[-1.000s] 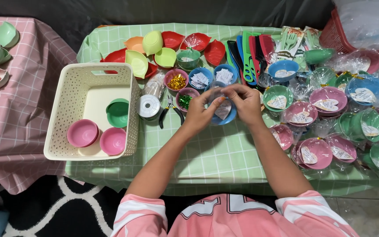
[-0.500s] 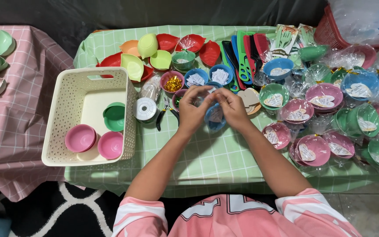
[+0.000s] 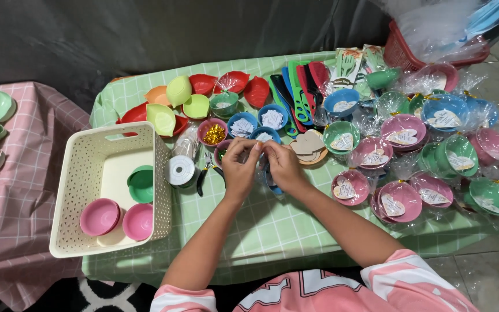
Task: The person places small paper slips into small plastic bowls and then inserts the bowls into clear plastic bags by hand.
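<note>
Blue bowl (image 3: pixel 272 180) in clear wrap, pinched by left hand (image 3: pixel 239 167) and right hand (image 3: pixel 284 164); bare green cloth (image 3: pixel 261 225) nearside.

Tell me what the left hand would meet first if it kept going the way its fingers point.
Likely the small blue bowl just beyond the left hand; depth is unclear.

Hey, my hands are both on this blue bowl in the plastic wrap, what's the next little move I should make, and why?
Probably pinch the clear wrap shut over the blue bowl and twist it. Both your left hand and right hand meet at its top, the finished wrapped bowls on the right are gathered closed, and the ribbon roll lies beside your left hand.
</note>
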